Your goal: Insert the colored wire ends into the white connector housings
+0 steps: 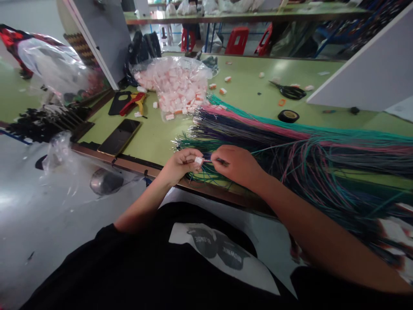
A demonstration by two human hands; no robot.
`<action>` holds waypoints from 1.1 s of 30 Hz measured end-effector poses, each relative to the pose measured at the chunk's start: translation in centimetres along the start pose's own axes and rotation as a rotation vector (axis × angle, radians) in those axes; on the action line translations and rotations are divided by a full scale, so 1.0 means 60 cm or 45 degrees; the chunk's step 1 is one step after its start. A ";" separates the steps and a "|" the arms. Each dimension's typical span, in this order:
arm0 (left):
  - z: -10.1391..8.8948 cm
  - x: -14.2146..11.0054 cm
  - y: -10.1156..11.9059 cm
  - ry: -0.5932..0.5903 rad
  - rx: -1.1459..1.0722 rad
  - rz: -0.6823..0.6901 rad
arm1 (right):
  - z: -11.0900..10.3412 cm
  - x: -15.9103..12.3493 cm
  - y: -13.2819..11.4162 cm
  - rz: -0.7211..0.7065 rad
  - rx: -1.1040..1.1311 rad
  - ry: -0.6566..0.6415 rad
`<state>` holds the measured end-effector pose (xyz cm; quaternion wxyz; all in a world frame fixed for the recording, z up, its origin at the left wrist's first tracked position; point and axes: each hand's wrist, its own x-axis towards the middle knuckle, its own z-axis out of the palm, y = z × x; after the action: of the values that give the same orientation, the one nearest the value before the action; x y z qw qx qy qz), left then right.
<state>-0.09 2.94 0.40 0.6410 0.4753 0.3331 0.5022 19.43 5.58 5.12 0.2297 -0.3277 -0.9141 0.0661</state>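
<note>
Near the table's front edge, my left hand [182, 165] pinches a small white plastic connector housing [199, 160] between thumb and fingers. Just right of it, my right hand [237, 164] is closed around thin wires [207, 160] that run to the housing. Exactly how the wires sit in the housing is too small to tell. Behind my hands lie long bundles of wires: teal [258, 116], pink [251, 125] and dark ones [238, 133], with metal tips at their left ends. Green wires [213, 181] spread beneath both hands.
A clear bag of white and orange housings [180, 84] lies at the back. Pliers with red and yellow handles [134, 103] and a phone [119, 137] are at left. Black scissors [290, 91] and a tape roll [288, 116] lie at back right, near a white partition [368, 69].
</note>
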 end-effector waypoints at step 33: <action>0.004 0.001 -0.001 0.099 0.131 -0.074 | 0.027 0.007 0.001 0.104 0.041 -0.060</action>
<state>0.14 2.91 0.42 0.6166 0.4780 0.3965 0.4838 18.44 5.92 3.82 0.2104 -0.3592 -0.9040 0.0980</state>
